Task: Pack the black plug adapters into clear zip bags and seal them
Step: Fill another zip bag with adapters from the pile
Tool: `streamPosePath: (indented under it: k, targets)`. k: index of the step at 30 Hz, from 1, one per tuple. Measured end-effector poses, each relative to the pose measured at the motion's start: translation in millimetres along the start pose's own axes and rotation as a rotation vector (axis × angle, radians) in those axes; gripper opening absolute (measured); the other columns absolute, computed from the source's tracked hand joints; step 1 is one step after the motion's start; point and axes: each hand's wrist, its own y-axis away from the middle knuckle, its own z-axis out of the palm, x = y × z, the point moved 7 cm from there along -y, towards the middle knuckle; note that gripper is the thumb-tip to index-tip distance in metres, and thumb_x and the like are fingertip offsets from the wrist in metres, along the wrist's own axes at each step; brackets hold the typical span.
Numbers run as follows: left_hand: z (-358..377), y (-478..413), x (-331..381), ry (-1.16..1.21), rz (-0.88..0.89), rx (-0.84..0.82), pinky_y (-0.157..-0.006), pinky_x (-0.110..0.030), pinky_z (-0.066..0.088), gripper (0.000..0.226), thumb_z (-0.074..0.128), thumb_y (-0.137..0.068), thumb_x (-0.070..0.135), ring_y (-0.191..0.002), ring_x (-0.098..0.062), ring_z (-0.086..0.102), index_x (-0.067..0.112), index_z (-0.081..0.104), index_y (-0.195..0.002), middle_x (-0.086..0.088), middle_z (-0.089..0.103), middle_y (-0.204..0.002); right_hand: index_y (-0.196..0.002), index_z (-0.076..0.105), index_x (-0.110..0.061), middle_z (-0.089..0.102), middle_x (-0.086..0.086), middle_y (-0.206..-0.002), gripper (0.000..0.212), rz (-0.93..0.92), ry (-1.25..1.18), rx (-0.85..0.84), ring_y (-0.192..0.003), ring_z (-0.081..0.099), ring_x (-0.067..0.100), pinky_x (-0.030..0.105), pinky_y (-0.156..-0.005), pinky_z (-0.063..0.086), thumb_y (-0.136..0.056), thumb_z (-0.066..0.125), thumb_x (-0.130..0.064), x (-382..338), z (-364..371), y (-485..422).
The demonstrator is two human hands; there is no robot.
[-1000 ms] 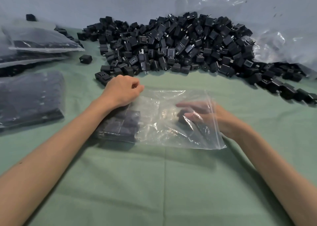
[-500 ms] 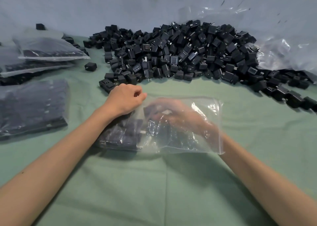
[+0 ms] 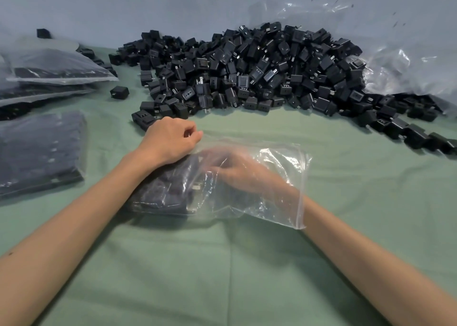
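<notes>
Left grip (image 3: pixel 170 140) pinches the zip bag (image 3: pixel 272 202) on the counter (image 3: pixel 222 276) at its 11 o'clock corner, right grip (image 3: pixel 244 174) inside it — blurred, open or closed I cannot tell — so a hasty pull-out could drag the adapters (image 3: pixel 168 192) packed at 9 o'clock toward the unsealed 3 o'clock mouth.

Left forearm (image 3: pixel 74 226) and right forearm (image 3: pixel 371 259) bare; left hand (image 3: pixel 170 140), right hand (image 3: pixel 243 174) bare; small dark spot (image 3: pixel 10 253) on left forearm.

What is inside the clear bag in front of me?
Black adapters fill the bag's left end, and the right hand reaches in through its open right side. The plastic blurs it, so whether it holds an adapter cannot be seen.
</notes>
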Motion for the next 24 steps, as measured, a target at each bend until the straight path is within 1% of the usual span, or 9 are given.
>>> streamPosePath:
  k: [3, 7, 12, 15, 17, 19, 20, 22, 24]
  targets:
    - [-0.4, 0.3, 1.0, -0.016, 0.001, -0.001, -0.065, -0.033, 0.038, 0.037, 0.052, -0.093, 0.037, -0.064, -0.024, 0.052, 0.024, 0.047, -0.058, 0.006, 0.052, -0.057, -0.123, 0.061, -0.01, 0.062, 0.01, -0.123, 0.028, 0.165, 0.174, 0.051, -0.113, 0.057, 0.025, 0.016, -0.086, 0.041, -0.095, 0.055, -0.011, 19.6, -10.2, 1.7]
    - [0.3, 0.0, 0.3, -0.037, -0.004, -0.008, -0.065, -0.033, 0.039, 0.035, 0.051, -0.093, 0.038, -0.067, -0.025, 0.053, 0.025, 0.047, -0.06, 0.007, 0.051, -0.058, -0.132, 0.055, -0.009, 0.057, 0.011, -0.131, 0.038, 0.209, 0.187, -0.002, -0.118, 0.053, 0.024, 0.027, -0.101, 0.04, -0.096, 0.048, 0.0, 23.7, -9.5, 0.8]
    - [0.7, 1.1, 1.0, -0.057, 0.01, 0.006, -0.063, -0.031, 0.035, 0.033, 0.052, -0.092, 0.039, -0.065, -0.025, 0.053, 0.024, 0.05, -0.062, 0.005, 0.054, -0.059, -0.133, 0.053, -0.001, 0.056, 0.016, -0.131, 0.042, 0.204, 0.151, -0.07, -0.122, 0.052, 0.027, 0.036, -0.104, 0.039, -0.093, 0.044, 0.007, 22.5, -10.3, 2.8]
    - [0.4, 1.3, 1.1, -0.055, 0.01, 0.002, -0.065, -0.032, 0.036, 0.03, 0.053, -0.091, 0.039, -0.067, -0.025, 0.054, 0.023, 0.055, -0.066, 0.003, 0.058, -0.063, -0.124, 0.054, -0.003, 0.061, 0.007, -0.114, 0.04, 0.143, 0.022, -0.181, -0.101, 0.058, -0.006, 0.009, -0.088, 0.043, -0.09, 0.043, 0.015, 12.3, -14.3, 12.8]
    - [-0.1, 1.4, 1.2, -0.054, 0.005, 0.0, -0.065, -0.032, 0.037, 0.031, 0.053, -0.092, 0.039, -0.068, -0.025, 0.054, 0.025, 0.051, -0.064, 0.003, 0.055, -0.063, -0.119, 0.053, -0.019, 0.057, 0.006, -0.122, 0.035, 0.151, -0.083, -0.267, -0.088, 0.054, -0.021, -0.001, -0.081, 0.04, -0.094, 0.044, 0.004, 13.7, -27.7, 21.3]
    - [-0.4, 1.5, 1.4, -0.053, -0.007, -0.002, -0.067, -0.034, 0.041, 0.034, 0.053, -0.091, 0.039, -0.07, -0.027, 0.053, 0.027, 0.046, -0.061, 0.001, 0.054, -0.063, -0.112, 0.054, -0.032, 0.06, -0.007, -0.125, 0.03, 0.179, -0.136, -0.409, -0.097, 0.057, -0.018, 0.003, -0.084, 0.044, -0.093, 0.044, -0.011, 18.5, -41.3, 34.5]
    - [-0.5, 1.5, 1.4, -0.049, -0.012, -0.004, -0.069, -0.035, 0.043, 0.035, 0.053, -0.091, 0.039, -0.071, -0.028, 0.053, 0.027, 0.045, -0.06, 0.001, 0.055, -0.064, -0.117, 0.055, -0.034, 0.062, -0.014, -0.125, 0.03, 0.191, -0.144, -0.481, -0.108, 0.059, -0.008, 0.011, -0.09, 0.046, -0.093, 0.047, -0.017, 24.5, -48.0, 42.5]
    - [-0.8, 1.6, 1.3, -0.04, -0.017, -0.01, -0.073, -0.037, 0.046, 0.034, 0.053, -0.092, 0.039, -0.072, -0.029, 0.055, 0.026, 0.047, -0.061, -0.001, 0.057, -0.066, -0.128, 0.056, -0.028, 0.061, -0.01, -0.13, 0.038, 0.232, -0.235, -0.583, -0.121, 0.057, 0.015, 0.03, -0.099, 0.048, -0.089, 0.056, -0.023, 38.5, -63.7, 61.0]
    - [-0.2, 0.9, 0.1, -0.037, -0.014, -0.012, -0.071, -0.036, 0.045, 0.029, 0.052, -0.092, 0.039, -0.072, -0.028, 0.056, 0.025, 0.054, -0.067, -0.002, 0.061, -0.068, -0.131, 0.057, -0.015, 0.063, -0.002, -0.129, 0.044, 0.325, -0.368, -0.598, -0.119, 0.059, 0.023, 0.04, -0.098, 0.049, -0.087, 0.057, -0.016, 56.7, -79.7, 78.4]
